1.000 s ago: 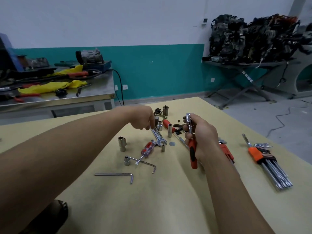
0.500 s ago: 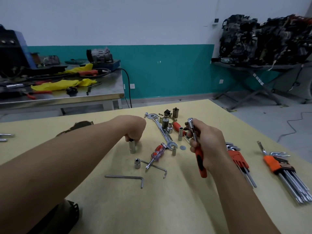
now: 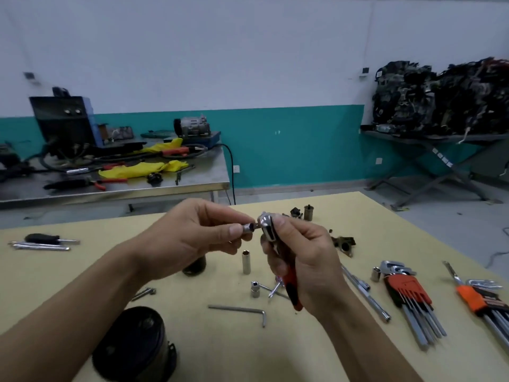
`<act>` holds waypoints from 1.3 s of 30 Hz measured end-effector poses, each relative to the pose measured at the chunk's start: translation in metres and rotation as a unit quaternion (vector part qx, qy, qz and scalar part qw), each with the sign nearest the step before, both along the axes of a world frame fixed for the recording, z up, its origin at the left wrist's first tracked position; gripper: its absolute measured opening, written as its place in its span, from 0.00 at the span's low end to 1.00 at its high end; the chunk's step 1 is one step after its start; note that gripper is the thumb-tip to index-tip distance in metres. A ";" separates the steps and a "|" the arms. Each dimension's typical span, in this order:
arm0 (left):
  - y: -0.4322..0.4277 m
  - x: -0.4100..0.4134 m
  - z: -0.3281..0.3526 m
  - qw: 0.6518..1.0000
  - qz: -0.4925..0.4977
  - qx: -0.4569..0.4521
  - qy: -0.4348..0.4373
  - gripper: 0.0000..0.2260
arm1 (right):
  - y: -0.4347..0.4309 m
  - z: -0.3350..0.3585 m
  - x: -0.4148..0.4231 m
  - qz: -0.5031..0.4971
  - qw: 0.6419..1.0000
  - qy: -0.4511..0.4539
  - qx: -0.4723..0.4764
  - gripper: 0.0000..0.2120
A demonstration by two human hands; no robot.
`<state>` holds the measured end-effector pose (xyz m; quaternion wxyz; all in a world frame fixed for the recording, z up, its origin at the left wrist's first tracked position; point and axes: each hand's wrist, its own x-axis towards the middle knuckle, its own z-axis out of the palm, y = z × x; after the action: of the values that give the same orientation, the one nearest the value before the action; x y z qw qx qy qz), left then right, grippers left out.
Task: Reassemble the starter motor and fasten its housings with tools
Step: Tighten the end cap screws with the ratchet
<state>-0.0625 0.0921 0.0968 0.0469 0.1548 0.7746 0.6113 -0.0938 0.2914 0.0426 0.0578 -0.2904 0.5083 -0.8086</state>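
Observation:
My right hand (image 3: pixel 303 257) grips a ratchet wrench (image 3: pixel 268 230) with a red and black handle, its chrome head raised above the table. My left hand (image 3: pixel 192 238) pinches a small silver socket (image 3: pixel 248 228) against the ratchet's drive. A dark cylindrical starter motor housing (image 3: pixel 135 346) stands at the lower left of the yellow table (image 3: pixel 192 354). Another dark part (image 3: pixel 195 267) sits partly hidden under my left hand. A tall socket (image 3: pixel 246 261) stands upright below the hands.
Loose on the table: a short socket (image 3: pixel 255 289), an L-shaped hex key (image 3: pixel 242 312), an extension bar (image 3: pixel 366 293), two hex key sets (image 3: pixel 410 299) (image 3: pixel 484 304), small metal parts (image 3: pixel 344 244) and a screwdriver (image 3: pixel 44 239) far left. A cluttered steel bench (image 3: pixel 115 186) stands behind.
My left hand lifted a small socket off the table and brought it to the ratchet head. My right hand raised the ratchet. The view shifted, revealing the motor housing at lower left.

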 end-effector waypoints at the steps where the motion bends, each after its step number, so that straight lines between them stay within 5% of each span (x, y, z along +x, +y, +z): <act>1: -0.005 0.011 -0.001 0.999 0.016 0.038 -0.003 0.11 | -0.006 0.002 0.003 0.016 1.000 -0.002 0.003 0.11; 15: -0.043 0.080 0.005 0.988 0.105 0.065 0.093 0.13 | -0.053 0.035 0.046 0.097 0.994 0.035 0.034 0.12; 21: -0.049 0.090 -0.008 0.974 0.070 0.206 0.068 0.08 | -0.064 0.048 0.055 0.059 0.979 0.132 0.147 0.11; 28: -0.065 0.094 -0.037 0.974 0.131 0.080 0.168 0.07 | -0.067 0.057 0.052 0.053 0.899 0.283 0.330 0.11; 32: -0.069 0.110 -0.077 0.960 0.141 -0.125 0.206 0.28 | -0.068 0.049 0.048 0.028 0.849 0.283 0.446 0.10; 35: -0.059 0.115 -0.101 0.958 0.171 -0.099 0.208 0.32 | -0.071 0.042 0.049 0.037 0.816 0.273 0.508 0.10; 39: -0.046 0.109 -0.110 0.947 0.217 -0.062 0.228 0.24 | -0.073 0.042 0.050 0.044 0.786 0.278 0.551 0.11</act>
<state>0.0462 0.0458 -0.0127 -0.2555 0.1149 0.8161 0.5054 -0.0436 0.2186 0.0845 0.0997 -0.4434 0.8480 -0.2726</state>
